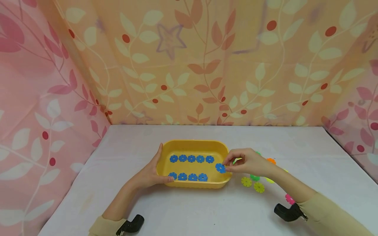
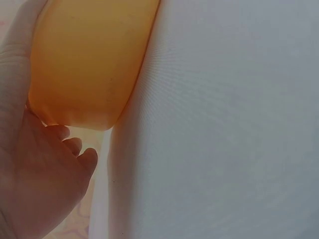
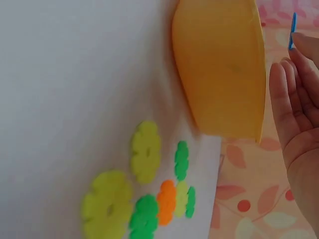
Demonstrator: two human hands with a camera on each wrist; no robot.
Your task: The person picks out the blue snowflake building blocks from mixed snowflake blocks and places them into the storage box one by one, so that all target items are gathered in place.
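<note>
A yellow plastic basin (image 1: 192, 184) stands on the table in the head view. Its floor carries two rows of blue notched plastic discs (image 1: 191, 158), several in each. My left hand (image 1: 150, 172) grips the basin's left end, thumb over the near rim and fingers round the outer wall; the left wrist view shows that hand (image 2: 45, 169) against the orange-looking wall. Between thumb and fingertips, my right hand (image 1: 249, 161) pinches one more blue disc (image 1: 220, 168) above the basin's right end. The right wrist view shows this blue disc (image 3: 292, 31) edge-on, higher than the basin's rim.
Right of the basin, partly under my right forearm, lie loose discs: yellow (image 1: 259, 187), green (image 1: 255, 177), orange (image 1: 271, 161) and pink (image 1: 290, 199). A white cloth (image 1: 189, 213) covers the table. Patterned curtains (image 1: 206, 65) hang behind and at both sides.
</note>
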